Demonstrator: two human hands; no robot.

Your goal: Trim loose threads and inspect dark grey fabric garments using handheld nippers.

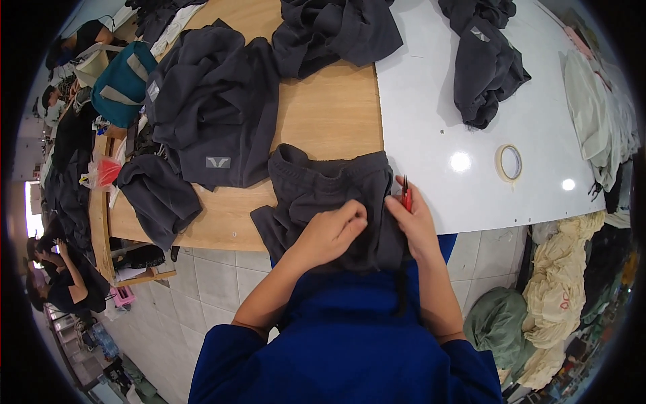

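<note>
A pair of dark grey pants (323,178) with a gathered elastic waistband lies at the table's near edge, partly hanging over it in front of me. Across the middle of the fabric, my left hand (331,232) is closed, its fingers curled and pinching at the cloth. At the right side of the pants, my right hand (418,227) is closed around small red-handled thread snips (407,196). Its thumb rests against the garment's edge. The snips' blades are mostly hidden by the fingers.
More dark grey garments (215,114) are heaped to the left and along the far side (336,34). Another dark garment (488,74) and a tape roll (509,163) lie on the white board at right. Cream cloth bundles (562,289) stand right. People sit at far left.
</note>
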